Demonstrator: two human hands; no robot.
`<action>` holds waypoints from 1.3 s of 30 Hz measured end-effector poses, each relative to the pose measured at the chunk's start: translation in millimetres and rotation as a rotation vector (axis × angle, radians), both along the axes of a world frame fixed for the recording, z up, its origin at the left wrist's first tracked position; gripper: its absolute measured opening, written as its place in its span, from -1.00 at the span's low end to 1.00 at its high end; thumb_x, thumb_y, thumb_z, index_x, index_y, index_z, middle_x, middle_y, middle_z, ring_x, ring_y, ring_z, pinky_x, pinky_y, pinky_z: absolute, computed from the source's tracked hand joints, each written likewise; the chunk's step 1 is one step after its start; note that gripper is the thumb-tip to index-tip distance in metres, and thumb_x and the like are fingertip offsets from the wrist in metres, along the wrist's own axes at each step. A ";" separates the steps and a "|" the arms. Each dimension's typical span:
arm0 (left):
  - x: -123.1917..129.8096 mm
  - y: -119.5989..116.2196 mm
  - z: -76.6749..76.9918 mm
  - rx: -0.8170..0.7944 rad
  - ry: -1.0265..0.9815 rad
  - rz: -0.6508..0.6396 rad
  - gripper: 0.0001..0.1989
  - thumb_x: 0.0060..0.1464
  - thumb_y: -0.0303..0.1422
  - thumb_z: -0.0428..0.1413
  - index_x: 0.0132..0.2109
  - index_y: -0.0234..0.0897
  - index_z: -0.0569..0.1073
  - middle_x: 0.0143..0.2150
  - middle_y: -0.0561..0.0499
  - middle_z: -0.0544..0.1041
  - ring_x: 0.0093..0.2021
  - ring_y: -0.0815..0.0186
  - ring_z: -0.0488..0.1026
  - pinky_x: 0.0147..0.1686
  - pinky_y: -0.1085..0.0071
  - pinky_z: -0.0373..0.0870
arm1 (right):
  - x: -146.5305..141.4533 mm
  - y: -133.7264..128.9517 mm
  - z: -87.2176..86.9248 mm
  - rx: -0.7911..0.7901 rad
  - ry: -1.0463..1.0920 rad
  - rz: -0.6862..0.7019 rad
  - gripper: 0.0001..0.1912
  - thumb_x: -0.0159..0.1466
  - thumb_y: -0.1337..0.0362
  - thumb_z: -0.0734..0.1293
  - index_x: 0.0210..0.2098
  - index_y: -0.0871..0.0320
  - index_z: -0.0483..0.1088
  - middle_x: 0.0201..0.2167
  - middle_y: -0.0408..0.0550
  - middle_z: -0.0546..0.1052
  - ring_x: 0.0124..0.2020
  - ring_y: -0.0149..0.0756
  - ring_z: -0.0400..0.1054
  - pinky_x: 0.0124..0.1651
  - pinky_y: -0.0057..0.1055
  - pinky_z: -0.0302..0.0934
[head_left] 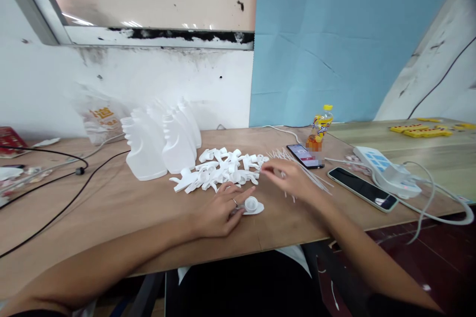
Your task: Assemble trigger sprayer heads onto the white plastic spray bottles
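Note:
My left hand (223, 208) rests on the table with thumb and fingers round one end of a white spray trigger head (252, 205). The trigger head lies with its round collar facing up. My right hand (292, 178) is at the right end of a pile of white spray trigger heads (223, 168), fingers curled in a pinch. What its fingertips hold, if anything, is too small to tell. Beside them sit small white rings (262, 159). Thin white dip tubes (314, 178) lie behind and partly under my right hand.
White spray bottles (179, 146) stand behind the pile. To the right are two phones (305, 155), a drink bottle (320, 126) and a power strip (386, 171) with cables. Black cables (80, 171) cross the left side. The table's front edge (260, 249) is near my body.

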State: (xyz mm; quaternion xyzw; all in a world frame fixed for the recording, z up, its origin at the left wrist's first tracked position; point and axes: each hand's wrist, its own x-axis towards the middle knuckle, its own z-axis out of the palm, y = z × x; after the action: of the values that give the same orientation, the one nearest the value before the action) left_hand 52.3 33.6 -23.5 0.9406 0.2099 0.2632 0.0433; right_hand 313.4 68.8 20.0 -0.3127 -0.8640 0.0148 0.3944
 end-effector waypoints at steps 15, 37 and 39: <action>-2.8 3.2 0.1 0.013 -0.085 -0.025 -0.80 0.25 -0.43 -0.01 0.01 -0.23 0.28 -0.12 -0.08 0.47 -0.05 0.20 0.39 0.15 0.11 0.22 | -9.6 -40.5 -30.2 0.248 -0.362 0.141 -0.68 0.34 0.47 0.15 -0.03 0.12 0.41 -0.21 0.01 0.60 -0.29 -0.27 0.49 -0.25 -0.34 0.35; -3.2 7.3 -3.6 0.035 -0.041 -0.017 -0.78 0.25 -0.26 0.11 -0.01 -0.24 0.34 -0.08 -0.09 0.50 0.00 0.20 0.41 0.21 0.09 0.19 | -16.7 -44.6 -29.2 -0.047 -0.301 0.172 -0.84 0.41 0.19 0.26 -0.06 0.09 0.38 -0.23 -0.03 0.56 -0.21 -0.25 0.47 -0.12 -0.33 0.33; -3.0 8.4 -3.7 0.047 -0.048 -0.026 -0.78 0.25 -0.25 0.13 -0.04 -0.24 0.38 -0.09 -0.08 0.51 0.00 0.20 0.41 0.19 0.13 0.23 | -17.4 -44.7 -28.6 -0.078 -0.289 0.184 -0.84 0.42 0.19 0.26 -0.08 0.09 0.40 -0.22 -0.03 0.55 -0.19 -0.26 0.46 -0.11 -0.34 0.33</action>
State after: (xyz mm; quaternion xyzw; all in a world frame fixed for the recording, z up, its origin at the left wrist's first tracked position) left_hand 49.3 42.0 -27.2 0.9375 0.1902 0.2899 0.0298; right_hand 296.1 24.2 -8.6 -0.2460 -0.9355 0.0392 0.2504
